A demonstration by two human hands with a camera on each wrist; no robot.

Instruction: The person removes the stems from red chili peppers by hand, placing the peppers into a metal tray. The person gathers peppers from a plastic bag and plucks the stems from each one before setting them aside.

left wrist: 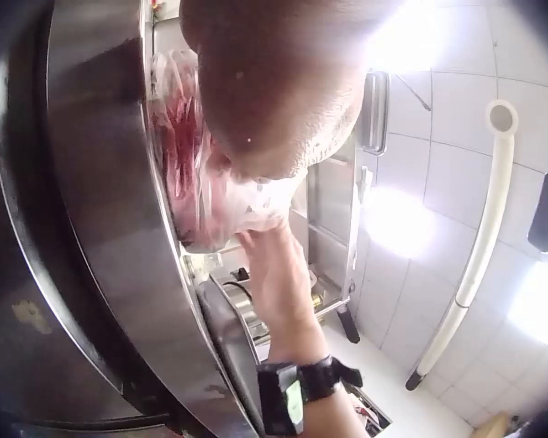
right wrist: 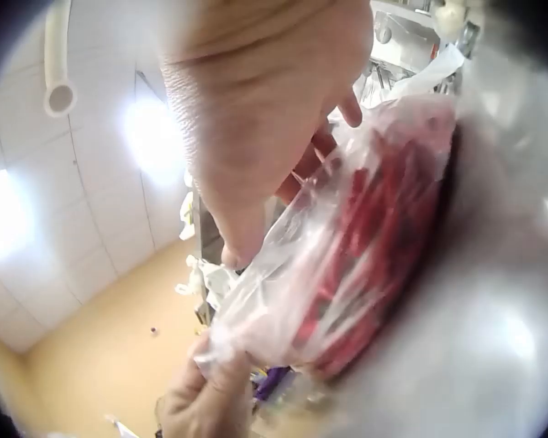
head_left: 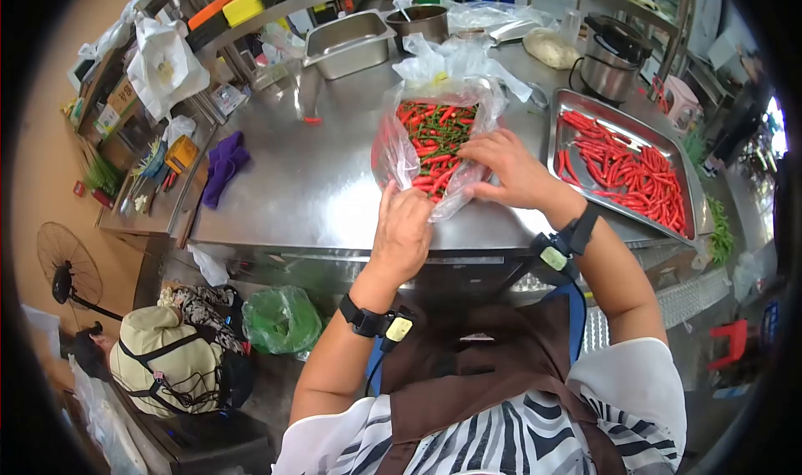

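Note:
In the head view a clear plastic bag (head_left: 404, 159) full of red chilies with green stems (head_left: 439, 128) lies with its mouth spread wide on the steel table. My left hand (head_left: 402, 231) pinches the bag's near left edge; the right wrist view shows that pinch on the film close up. Over the right side of the opening is my right hand (head_left: 511, 170), its fingers reaching across the rim at the chilies and the thumb held apart from them. From the right wrist, the bag's film (right wrist: 283, 265) covers part of those fingers.
A steel tray (head_left: 614, 198) of loose stemless red chilies stands to the right. Behind are an empty steel pan (head_left: 349, 45), a pot (head_left: 420, 25) and a cooker (head_left: 614, 57). A purple cloth (head_left: 224, 166) lies left. Another person (head_left: 167, 358) is low at the left.

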